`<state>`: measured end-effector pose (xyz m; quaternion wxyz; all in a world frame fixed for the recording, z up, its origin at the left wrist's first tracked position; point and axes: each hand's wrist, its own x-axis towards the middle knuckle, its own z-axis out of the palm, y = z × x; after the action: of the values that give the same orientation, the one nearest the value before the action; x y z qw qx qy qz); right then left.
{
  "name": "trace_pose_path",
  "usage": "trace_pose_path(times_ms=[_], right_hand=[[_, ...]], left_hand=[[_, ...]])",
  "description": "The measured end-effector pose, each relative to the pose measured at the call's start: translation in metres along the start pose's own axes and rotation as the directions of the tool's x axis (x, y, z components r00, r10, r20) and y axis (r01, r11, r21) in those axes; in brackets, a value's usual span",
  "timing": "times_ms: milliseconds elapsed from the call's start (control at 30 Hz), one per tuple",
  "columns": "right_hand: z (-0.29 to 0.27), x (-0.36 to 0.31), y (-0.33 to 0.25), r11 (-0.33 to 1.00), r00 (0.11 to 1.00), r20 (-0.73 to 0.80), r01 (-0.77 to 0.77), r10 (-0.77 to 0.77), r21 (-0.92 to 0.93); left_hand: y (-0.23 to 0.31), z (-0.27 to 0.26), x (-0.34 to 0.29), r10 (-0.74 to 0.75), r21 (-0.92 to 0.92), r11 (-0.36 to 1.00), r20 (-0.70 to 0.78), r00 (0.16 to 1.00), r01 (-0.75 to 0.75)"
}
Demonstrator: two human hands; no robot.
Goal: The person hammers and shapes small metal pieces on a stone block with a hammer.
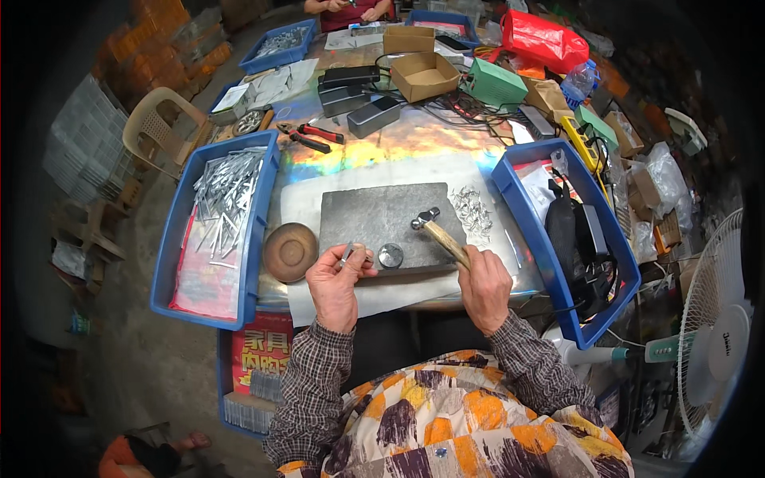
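In the head view, a small metal strip is held upright in the left hand, its grip pinched closed between thumb and fingers, near the front edge of a dark block; a hammer is grasped by the handle in the right hand, grip clenched round the wood; the hammer head is held over the block, pointed away from the body; whether the block is touched by it cannot be told; a round metal piece is set on the block near its front edge, between the two hands; the block is laid on a white sheet on the bench; a brown round dish is placed just left of the block; small metal bits are scattered to its right; many metal strips are heaped in the left blue tray; dark cabled items are piled in the right blue tray; red-handled pliers are laid beyond the block, toward the left; an open cardboard box is seen farther back; a co-worker's hands are partly seen at the far end.
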<state>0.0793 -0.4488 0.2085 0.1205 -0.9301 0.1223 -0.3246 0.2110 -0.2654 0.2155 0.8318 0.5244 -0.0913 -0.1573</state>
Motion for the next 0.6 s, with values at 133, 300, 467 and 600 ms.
trace_pose_path(times_ms=[133,300,467,600], right_hand=[[0.015,-0.006,0.006,1.0,1.0,-0.007,0.004,-0.004,-0.022],[0.014,-0.001,-0.002,0.997,0.999,-0.016,0.036,-0.037,-0.062],[-0.02,0.015,-0.04,0.958,0.975,0.012,0.216,-0.222,0.189],[-0.026,0.018,-0.066,0.826,0.922,-0.022,0.357,-0.387,0.437]], left_hand=[[0.004,-0.001,-0.005,-0.034,-0.05,0.998,-0.009,0.999,0.034],[0.003,-0.003,-0.014,-0.014,0.012,1.0,0.01,1.0,0.014],[0.005,0.004,-0.041,0.01,0.175,0.984,0.09,0.996,-0.025],[0.004,0.011,-0.062,0.069,0.375,0.918,0.18,0.981,-0.133]])
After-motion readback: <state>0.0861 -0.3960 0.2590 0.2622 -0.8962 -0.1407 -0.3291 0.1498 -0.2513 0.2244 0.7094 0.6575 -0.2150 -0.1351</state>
